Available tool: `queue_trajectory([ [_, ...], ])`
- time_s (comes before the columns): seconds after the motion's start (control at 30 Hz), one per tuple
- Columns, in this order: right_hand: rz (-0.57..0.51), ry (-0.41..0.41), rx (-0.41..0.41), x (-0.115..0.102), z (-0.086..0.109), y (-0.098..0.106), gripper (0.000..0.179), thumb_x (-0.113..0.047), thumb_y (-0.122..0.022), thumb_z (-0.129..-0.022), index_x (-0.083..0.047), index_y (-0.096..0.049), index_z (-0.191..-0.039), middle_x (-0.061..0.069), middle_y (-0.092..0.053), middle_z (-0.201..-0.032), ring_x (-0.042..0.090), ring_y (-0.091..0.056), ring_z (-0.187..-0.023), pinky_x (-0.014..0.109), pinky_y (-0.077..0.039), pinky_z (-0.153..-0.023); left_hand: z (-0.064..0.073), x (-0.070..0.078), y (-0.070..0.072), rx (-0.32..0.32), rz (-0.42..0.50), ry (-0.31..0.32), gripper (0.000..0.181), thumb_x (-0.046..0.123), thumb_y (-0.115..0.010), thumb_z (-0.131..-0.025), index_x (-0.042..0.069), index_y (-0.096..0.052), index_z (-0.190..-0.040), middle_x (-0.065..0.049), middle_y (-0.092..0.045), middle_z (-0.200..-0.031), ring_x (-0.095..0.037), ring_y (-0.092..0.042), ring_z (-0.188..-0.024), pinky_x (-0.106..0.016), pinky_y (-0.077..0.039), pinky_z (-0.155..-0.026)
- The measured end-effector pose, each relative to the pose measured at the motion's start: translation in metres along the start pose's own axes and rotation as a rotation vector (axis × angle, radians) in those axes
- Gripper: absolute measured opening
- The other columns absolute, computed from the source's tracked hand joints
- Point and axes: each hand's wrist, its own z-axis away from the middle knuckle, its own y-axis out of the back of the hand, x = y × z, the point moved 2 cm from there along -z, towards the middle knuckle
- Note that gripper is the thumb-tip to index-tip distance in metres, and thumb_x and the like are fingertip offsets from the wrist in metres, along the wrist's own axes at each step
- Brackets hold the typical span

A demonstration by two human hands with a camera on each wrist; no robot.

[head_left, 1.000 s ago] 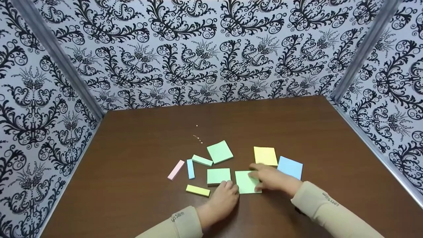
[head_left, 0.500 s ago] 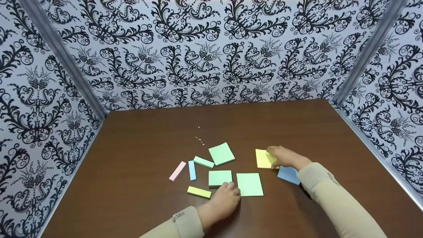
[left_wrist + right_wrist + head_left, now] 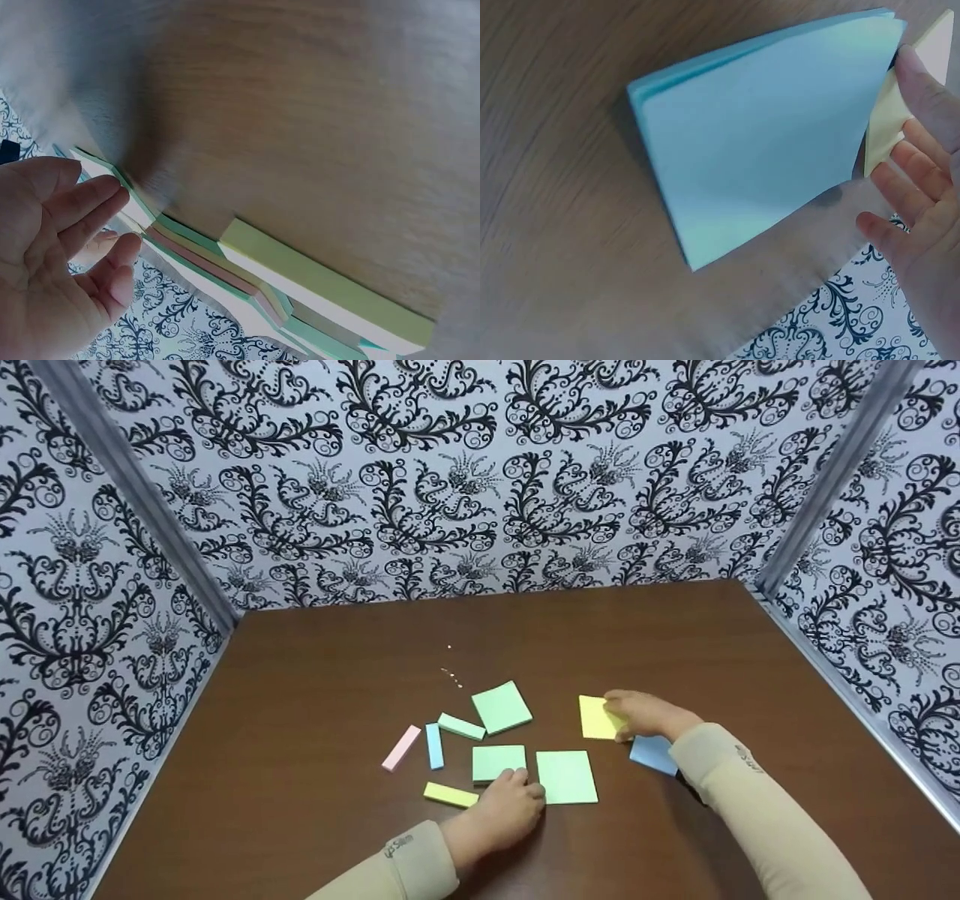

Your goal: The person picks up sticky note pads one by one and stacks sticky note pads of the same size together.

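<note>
My right hand (image 3: 651, 714) holds the yellow sticky note pad (image 3: 596, 718), fingers over its far side and thumb at its near edge. In the right wrist view, that thumb and the fingers lie along the yellow pad (image 3: 885, 131). The blue sticky note pad (image 3: 652, 754) is partly hidden under the right forearm. My left hand (image 3: 508, 808) rests on the table with fingers loosely bent, its fingertips at the near right corner of a thick green sticky note stack (image 3: 498, 763). A flat green pad (image 3: 567, 777) lies just right of those fingers.
Another green pad (image 3: 502, 707) lies farther back. Narrow note strips lie at the left: pink (image 3: 401, 748), blue (image 3: 435, 746), green (image 3: 461, 726) and yellow (image 3: 450, 794). Small white specks (image 3: 452, 676) dot the brown table (image 3: 337, 660). Patterned walls (image 3: 450, 472) bound the back and sides.
My right hand has moved from the flat green pad, back and to the right, onto the yellow pad. The left hand has stayed at the thick green stack.
</note>
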Motion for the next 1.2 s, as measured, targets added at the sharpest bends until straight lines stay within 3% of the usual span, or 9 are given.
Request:
queue_trajectory([
  [0.1, 0.003, 0.021, 0.011, 0.001, 0.002, 0.0, 0.055, -0.017, -0.069, -0.08, 0.01, -0.049, -0.123, 0.027, -0.042, -0.132, 0.043, -0.042, -0.118, 0.051, -0.036, -0.095, 0.001, -0.002, -0.001, 0.023, 0.002, -0.005, 0.02, 0.027, -0.048, -0.092, 0.024, -0.068, -0.097, 0.012, -0.059, -0.094, -0.013, -0.047, -0.077, -0.026, -0.036, -0.065],
  [0.3, -0.038, 0.036, 0.071, 0.006, 0.002, -0.006, 0.053, -0.022, -0.068, -0.081, 0.007, -0.051, -0.122, 0.024, -0.044, -0.125, 0.032, -0.049, -0.1, 0.044, -0.041, -0.08, 0.003, -0.004, -0.002, 0.049, -0.013, -0.019, 0.021, 0.027, -0.047, -0.093, 0.024, -0.067, -0.098, 0.013, -0.058, -0.094, -0.012, -0.048, -0.075, -0.025, -0.036, -0.062],
  [0.57, -0.153, -0.075, 0.031, 0.011, 0.002, -0.01, 0.078, -0.03, -0.069, -0.078, 0.007, -0.033, -0.136, 0.032, -0.029, -0.139, 0.049, -0.025, -0.127, 0.059, -0.025, -0.099, 0.004, -0.006, 0.0, 0.1, 0.014, -0.01, 0.018, 0.026, -0.049, -0.092, 0.024, -0.067, -0.093, 0.013, -0.059, -0.092, -0.012, -0.047, -0.07, -0.024, -0.032, -0.058],
  [0.67, -0.156, -0.078, 0.032, 0.011, 0.004, -0.007, 0.078, -0.03, -0.072, -0.077, 0.007, -0.035, -0.135, 0.03, -0.034, -0.136, 0.048, -0.029, -0.126, 0.058, -0.027, -0.098, 0.004, -0.007, 0.002, 0.099, 0.017, -0.008, 0.019, 0.027, -0.049, -0.092, 0.024, -0.067, -0.093, 0.013, -0.06, -0.094, -0.012, -0.047, -0.071, -0.023, -0.033, -0.059],
  [0.87, -0.101, -0.019, 0.071, 0.009, 0.005, -0.007, 0.066, -0.024, -0.068, -0.081, 0.01, -0.04, -0.13, 0.027, -0.043, -0.13, 0.045, -0.037, -0.121, 0.054, -0.031, -0.097, 0.005, -0.008, 0.001, 0.102, 0.054, -0.003, 0.019, 0.027, -0.05, -0.092, 0.024, -0.067, -0.096, 0.014, -0.06, -0.097, -0.012, -0.048, -0.072, -0.023, -0.033, -0.06],
  [1.0, -0.068, 0.02, 0.109, 0.005, 0.004, -0.01, 0.066, -0.021, -0.067, -0.077, 0.009, -0.039, -0.128, 0.024, -0.047, -0.124, 0.038, -0.045, -0.113, 0.05, -0.036, -0.093, 0.005, -0.008, -0.001, 0.103, 0.067, 0.002, 0.019, 0.026, -0.05, -0.092, 0.023, -0.068, -0.097, 0.013, -0.061, -0.098, -0.012, -0.049, -0.073, -0.024, -0.034, -0.061],
  [1.2, -0.136, 0.042, 0.098, -0.009, 0.003, -0.011, 0.067, -0.021, -0.064, -0.077, 0.002, -0.035, -0.133, 0.015, -0.047, -0.124, 0.023, -0.047, -0.1, 0.041, -0.039, -0.083, 0.004, -0.006, -0.003, 0.037, 0.035, -0.01, 0.022, 0.027, -0.046, -0.094, 0.025, -0.065, -0.104, 0.014, -0.058, -0.104, -0.011, -0.046, -0.076, -0.023, -0.035, -0.065],
])
